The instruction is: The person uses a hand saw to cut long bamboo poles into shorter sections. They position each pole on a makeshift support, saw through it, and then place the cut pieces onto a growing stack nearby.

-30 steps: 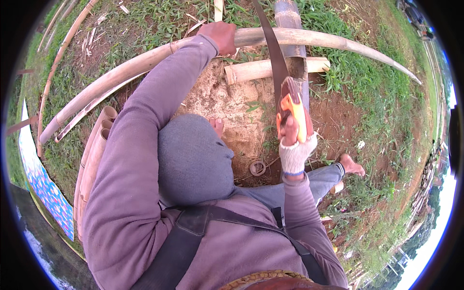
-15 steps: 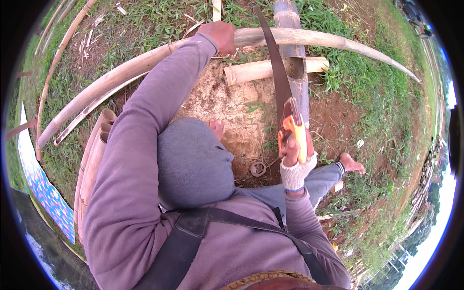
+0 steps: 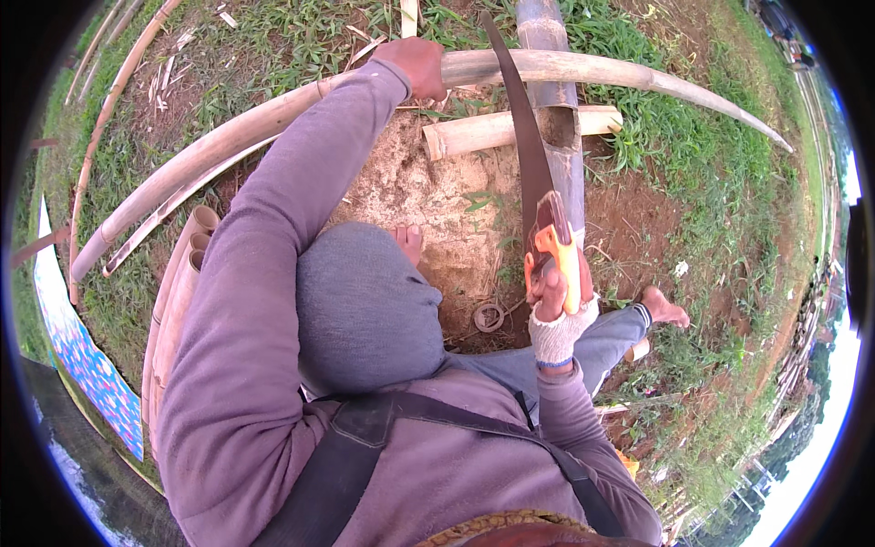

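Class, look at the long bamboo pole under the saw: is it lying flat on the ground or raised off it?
Raised. The long bamboo pole rests across an upright post, steadied by the left hand.

A short cut bamboo piece (image 3: 510,130) lies on bare soil; stacked bamboo tubes (image 3: 178,301) rest beside grass (image 3: 729,164); a wire coil (image 3: 488,316) sits nearby.

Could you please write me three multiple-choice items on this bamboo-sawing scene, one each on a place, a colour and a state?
1. Where does the left hand rest?
A. on the long bamboo pole
B. on the knee
C. on the ground

2. What colour is the handsaw handle?
A. blue
B. orange
C. white

3. How is the right hand?
A. open and empty
B. closed around the saw handle
C. out of view

Answers: 1 A, the hand grips the pole just left of the blade. 2 B, the grip shows bright orange. 3 B, the fingers wrap the handle.
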Demonstrator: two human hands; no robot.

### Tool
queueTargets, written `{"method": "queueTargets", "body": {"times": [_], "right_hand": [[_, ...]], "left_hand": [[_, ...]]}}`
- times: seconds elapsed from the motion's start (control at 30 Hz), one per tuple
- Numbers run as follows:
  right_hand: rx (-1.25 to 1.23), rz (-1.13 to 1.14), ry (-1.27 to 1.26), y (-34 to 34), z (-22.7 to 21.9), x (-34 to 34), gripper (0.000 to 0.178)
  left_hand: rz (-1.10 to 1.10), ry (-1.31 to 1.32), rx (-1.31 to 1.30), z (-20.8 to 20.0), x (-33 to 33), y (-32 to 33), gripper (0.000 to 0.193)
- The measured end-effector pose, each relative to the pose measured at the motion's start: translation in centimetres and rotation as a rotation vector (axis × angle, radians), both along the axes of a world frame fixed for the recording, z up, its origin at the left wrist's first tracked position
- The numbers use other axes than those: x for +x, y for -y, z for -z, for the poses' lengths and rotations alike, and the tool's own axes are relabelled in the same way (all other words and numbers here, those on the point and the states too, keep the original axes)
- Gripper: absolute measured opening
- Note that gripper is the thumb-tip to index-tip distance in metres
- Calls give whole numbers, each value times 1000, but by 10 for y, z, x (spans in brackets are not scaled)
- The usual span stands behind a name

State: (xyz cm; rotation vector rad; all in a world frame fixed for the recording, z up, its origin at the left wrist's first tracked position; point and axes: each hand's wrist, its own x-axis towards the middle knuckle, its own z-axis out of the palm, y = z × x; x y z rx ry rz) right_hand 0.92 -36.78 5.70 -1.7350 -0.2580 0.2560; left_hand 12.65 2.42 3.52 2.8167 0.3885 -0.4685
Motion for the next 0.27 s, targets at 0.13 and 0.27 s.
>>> {"method": "queueTargets", "body": {"times": [0.13,0.27], "right_hand": [[-126,-31,384,-108,-17,107,33],[-83,-68,314,-101,-24,96,33]], "left_hand": [[-11,11,-23,-12,2,9,71],[-21,-7,-25,-10,2,-4,70]]}}
